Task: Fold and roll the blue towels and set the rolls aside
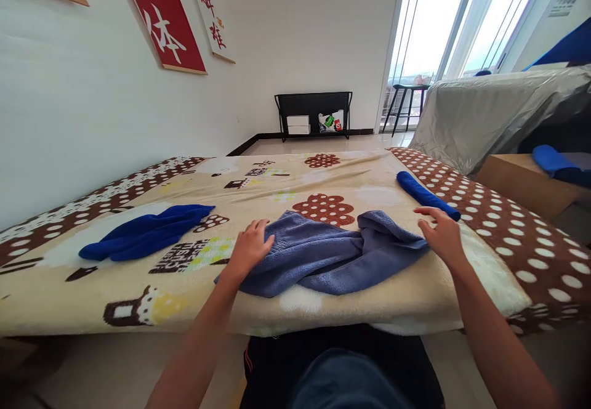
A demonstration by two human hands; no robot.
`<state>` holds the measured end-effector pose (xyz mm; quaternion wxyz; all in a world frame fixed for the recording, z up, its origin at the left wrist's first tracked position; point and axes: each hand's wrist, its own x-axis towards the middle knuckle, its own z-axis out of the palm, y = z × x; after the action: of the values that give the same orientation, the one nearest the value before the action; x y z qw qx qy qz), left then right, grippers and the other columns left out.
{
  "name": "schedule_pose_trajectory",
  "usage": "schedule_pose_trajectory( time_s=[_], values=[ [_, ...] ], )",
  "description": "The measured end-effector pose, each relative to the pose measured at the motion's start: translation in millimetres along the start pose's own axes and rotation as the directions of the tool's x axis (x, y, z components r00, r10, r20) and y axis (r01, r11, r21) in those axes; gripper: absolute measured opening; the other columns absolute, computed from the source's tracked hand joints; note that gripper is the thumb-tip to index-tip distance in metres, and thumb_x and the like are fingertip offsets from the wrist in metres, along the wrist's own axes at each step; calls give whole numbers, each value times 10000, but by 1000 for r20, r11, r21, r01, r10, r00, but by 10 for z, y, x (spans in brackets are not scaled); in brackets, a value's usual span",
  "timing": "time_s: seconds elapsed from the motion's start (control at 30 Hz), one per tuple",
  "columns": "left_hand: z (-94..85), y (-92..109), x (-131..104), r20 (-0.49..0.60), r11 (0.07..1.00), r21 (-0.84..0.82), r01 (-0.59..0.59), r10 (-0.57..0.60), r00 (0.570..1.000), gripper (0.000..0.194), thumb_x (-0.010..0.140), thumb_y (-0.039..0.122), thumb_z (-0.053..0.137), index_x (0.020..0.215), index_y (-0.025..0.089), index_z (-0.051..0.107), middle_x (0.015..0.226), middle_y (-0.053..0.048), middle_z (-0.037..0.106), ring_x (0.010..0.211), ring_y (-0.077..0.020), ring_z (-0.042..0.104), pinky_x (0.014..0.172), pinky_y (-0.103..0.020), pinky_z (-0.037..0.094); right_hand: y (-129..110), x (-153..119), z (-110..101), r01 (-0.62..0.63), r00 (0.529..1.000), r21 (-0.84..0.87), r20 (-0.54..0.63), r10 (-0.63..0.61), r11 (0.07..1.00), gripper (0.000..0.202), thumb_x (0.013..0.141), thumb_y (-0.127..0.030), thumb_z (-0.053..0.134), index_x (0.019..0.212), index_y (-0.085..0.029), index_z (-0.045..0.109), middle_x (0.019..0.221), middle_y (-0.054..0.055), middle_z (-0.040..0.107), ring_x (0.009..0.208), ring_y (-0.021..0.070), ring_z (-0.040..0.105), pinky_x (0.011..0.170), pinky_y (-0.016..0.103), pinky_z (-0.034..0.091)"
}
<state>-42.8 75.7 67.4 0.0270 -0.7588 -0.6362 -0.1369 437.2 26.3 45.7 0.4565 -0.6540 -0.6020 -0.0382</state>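
Presently, left hand [253, 246] loosely curled on left end of grey-blue towel [323, 261]; right hand [442, 233] half-open by right end. Grip of either: cannot tell. Towel crumpled on blanket [198, 301], folds hiding parts. Box [521, 178] cut off rightward.

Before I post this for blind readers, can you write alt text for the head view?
A left hand and right hand are at opposite ends of a crumpled grey-blue cloth on a patterned blanket. A bunched blue cloth lies to the left, a rolled blue cloth by the right hand.
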Motion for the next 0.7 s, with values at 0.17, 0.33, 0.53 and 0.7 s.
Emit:
schedule_pose_trajectory(
  time_s=[0.17, 0.33, 0.53, 0.7],
  values=[
    [301, 355, 574, 96, 997, -28, -71, 73, 993, 521, 938, 260, 421, 1455, 196, 417, 1514, -162, 440, 1395, -292, 409, 1096, -486, 359, -600, 39, 310, 252, 933, -39, 275, -232, 967, 548, 900, -552, 528, 1333, -218, 564, 1278, 107, 646, 1214, 312, 564, 1028, 477, 409],
    [608, 365, 739, 218, 988, -52, -145, 153, 964, 589, 899, 198, 442, 1476, 313, 413, 1575, -107, 370, 1458, -309, 307, 1107, -592, 306, -605, 41, 541, 152, 941, -193, 327, -83, 969, 462, 871, -437, 575, 1273, -212, 618, 1095, 127, 713, 997, 305, 655, 850, 405, 469],
    [598, 228, 716, 234, 974, -82, -209, 223, 946, 531, 859, 192, 486, 1382, 269, 536, 1400, -106, 570, 1295, -282, 503, 1090, -502, 361, -392, 165, 381, 61, 950, -107, 311, -25, 992, 297, 873, -441, 534, 898, -210, 720, 797, 45, 717, 746, 231, 644, 674, 319, 440],
    [448, 52, 743, 217, 977, -91, -193, 209, 954, 412, 787, 196, 549, 1177, 243, 673, 1229, -88, 688, 1174, -261, 598, 1051, -406, 402, -201, 320, -19, -35, 998, 162, 53, 26, 986, 324, 857, -434, 578, 1053, -215, 714, 894, 37, 724, 768, 200, 630, 680, 297, 455]
  ],
)
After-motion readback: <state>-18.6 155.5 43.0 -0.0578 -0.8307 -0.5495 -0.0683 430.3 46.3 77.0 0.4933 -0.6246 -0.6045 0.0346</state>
